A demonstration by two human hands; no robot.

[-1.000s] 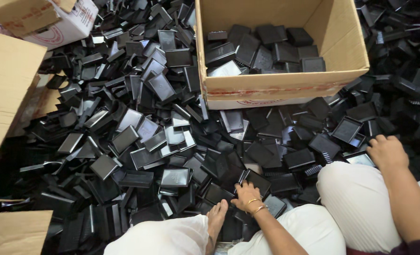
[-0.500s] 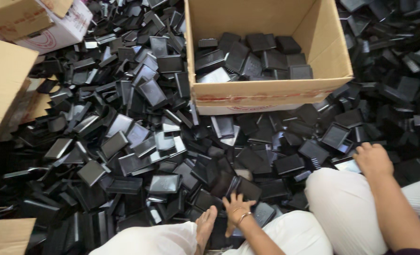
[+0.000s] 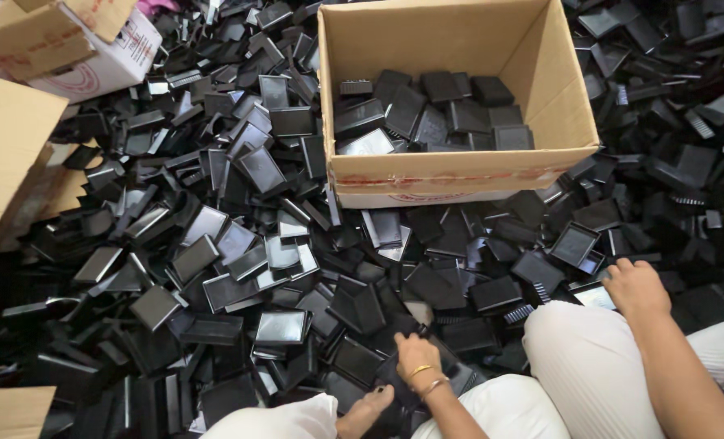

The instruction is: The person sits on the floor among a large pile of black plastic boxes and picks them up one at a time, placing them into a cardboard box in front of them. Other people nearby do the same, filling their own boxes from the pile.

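I sit on the floor in a deep pile of black plastic tray-like pieces (image 3: 256, 268). My left hand (image 3: 415, 358), with gold bangles on the wrist, reaches down between my knees, and its fingers curl over a black plastic piece (image 3: 394, 382) next to my bare foot (image 3: 366, 410). My right hand (image 3: 637, 286) lies knuckles-up on the pile just beyond my right knee, its fingertips on a glossy black piece (image 3: 594, 294). Whether that hand grips anything is hidden. An open cardboard box (image 3: 460, 175) stands ahead, partly filled with the same black pieces.
A large flat cardboard sheet (image 3: 8, 154) lies at the left edge. A white-and-brown carton (image 3: 77, 49) sits at the top left. Another cardboard corner (image 3: 8, 410) shows at the bottom left. Black pieces cover the floor all around the box.
My left hand has drawn slightly back toward me and settled on a piece by my foot. My right hand stays by my knee. The view has shifted a little.
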